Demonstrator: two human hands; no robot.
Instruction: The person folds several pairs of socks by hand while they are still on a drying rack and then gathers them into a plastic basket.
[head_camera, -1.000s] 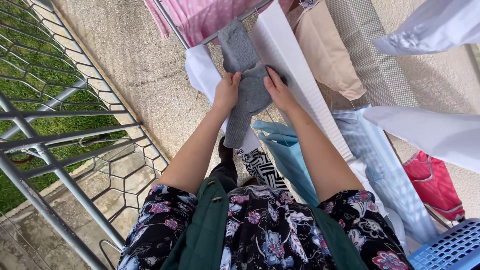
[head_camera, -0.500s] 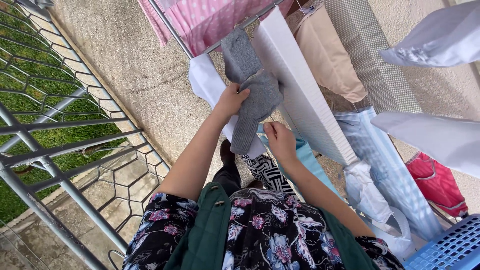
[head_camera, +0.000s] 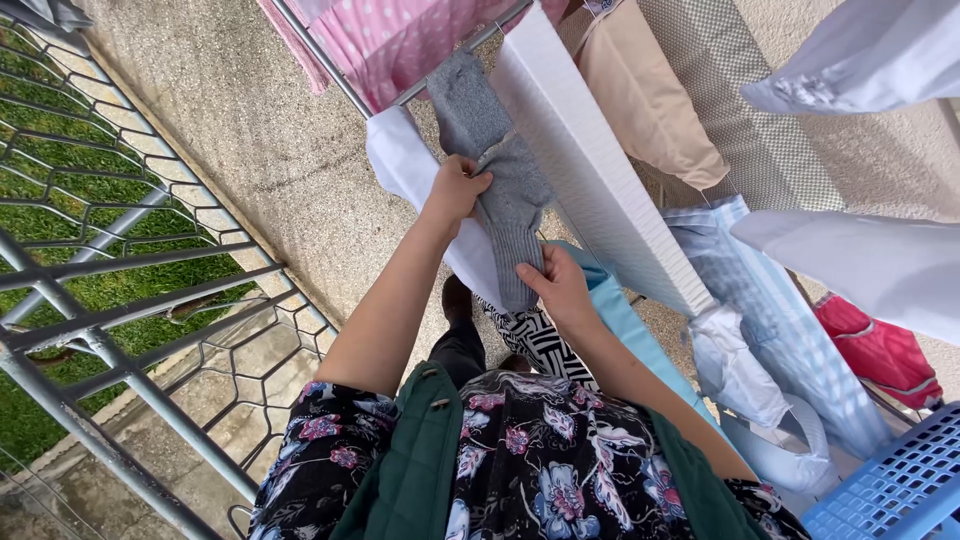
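A grey sock (head_camera: 512, 200) hangs over a wire of the drying rack (head_camera: 330, 58), beside a second grey sock (head_camera: 465, 95) higher up. My left hand (head_camera: 453, 188) grips the sock's upper part at its left edge. My right hand (head_camera: 556, 285) pinches its lower cuff end, stretching it downward. A white cloth (head_camera: 410, 170) hangs just left of the sock and a long white ribbed cloth (head_camera: 590, 170) just right.
Pink dotted fabric (head_camera: 400, 35), a beige garment (head_camera: 645, 100), light-blue cloth (head_camera: 625, 320), striped blue fabric (head_camera: 770, 330) and a red item (head_camera: 880, 350) hang around. A blue laundry basket (head_camera: 890, 495) sits at lower right. A metal fence (head_camera: 120, 260) and grass lie to the left.
My right hand left the sock's middle, moved down and took its lower end; the bunched sock now hangs pulled straight. My left hand kept its hold.
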